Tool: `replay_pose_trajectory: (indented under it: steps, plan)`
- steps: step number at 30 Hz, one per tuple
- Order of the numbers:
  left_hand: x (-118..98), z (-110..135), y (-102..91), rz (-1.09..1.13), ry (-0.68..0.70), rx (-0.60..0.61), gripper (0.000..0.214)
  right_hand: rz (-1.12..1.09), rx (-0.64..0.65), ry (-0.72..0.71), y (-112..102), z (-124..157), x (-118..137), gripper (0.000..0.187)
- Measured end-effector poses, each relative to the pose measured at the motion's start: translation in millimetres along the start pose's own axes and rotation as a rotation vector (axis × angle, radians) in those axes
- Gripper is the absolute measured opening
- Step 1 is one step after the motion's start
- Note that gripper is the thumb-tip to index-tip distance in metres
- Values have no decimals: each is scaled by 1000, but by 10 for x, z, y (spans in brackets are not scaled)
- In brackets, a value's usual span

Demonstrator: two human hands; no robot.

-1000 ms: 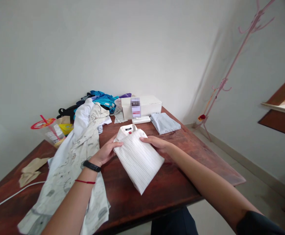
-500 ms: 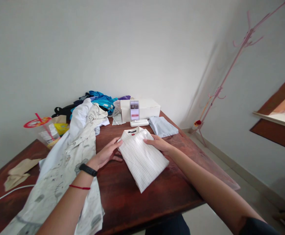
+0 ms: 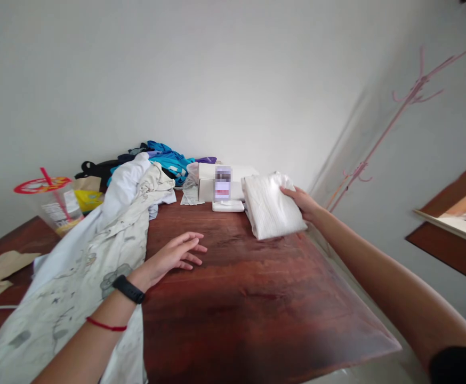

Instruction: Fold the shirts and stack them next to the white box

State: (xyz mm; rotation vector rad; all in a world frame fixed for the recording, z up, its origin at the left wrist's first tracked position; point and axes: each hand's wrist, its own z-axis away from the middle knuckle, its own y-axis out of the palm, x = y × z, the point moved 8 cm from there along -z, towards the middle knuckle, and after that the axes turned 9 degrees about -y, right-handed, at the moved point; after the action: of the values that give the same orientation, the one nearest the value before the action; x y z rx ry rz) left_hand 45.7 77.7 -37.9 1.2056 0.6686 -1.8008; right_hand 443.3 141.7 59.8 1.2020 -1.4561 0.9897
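Observation:
A folded white striped shirt (image 3: 273,207) is at the back right of the dark wooden table (image 3: 225,298). My right hand (image 3: 303,201) grips its right edge, the thumb on top and the other fingers hidden behind the cloth. The grey-blue folded cloth seen earlier in that spot is hidden by the shirt. Over the middle of the table is my left hand (image 3: 179,252), its fingers apart and nothing in them. A black band and a red string circle that wrist. Left of this hand lies a long patterned white garment (image 3: 109,266).
A white box (image 3: 206,189) stands at the back with a phone (image 3: 223,184) propped before it on a white case (image 3: 227,206). Blue and dark clothes (image 3: 171,160) are heaped at the wall. A plastic cup (image 3: 59,208) stands left; a pink coat rack (image 3: 388,125) stands right.
The folded shirt has moved back and right in my right hand, over where the grey-blue cloth lay. My left hand has let go of it and stays near the table's middle.

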Motion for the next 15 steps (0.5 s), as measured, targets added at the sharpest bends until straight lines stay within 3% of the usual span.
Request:
replay_pose_trajectory:
  steps: [3, 5, 8, 10, 15]
  plan:
    - [5, -9, -13, 0, -4, -6, 55, 33, -23, -74, -194, -293, -12, 27]
    - [13, -13, -31, -1, -11, -18, 54, 161, -14, -39, -292, -401, -241, 30]
    - [7, -3, -38, 3, -14, -26, 55, 585, 44, 47, -393, -462, -697, 30]
    - [-8, 15, -28, 4, -17, -28, 56, 732, 53, 63, -438, -484, -902, 26]
    - [-37, 44, 3, -19, -35, -33, 58, 865, 122, 22, -432, -564, -972, 33]
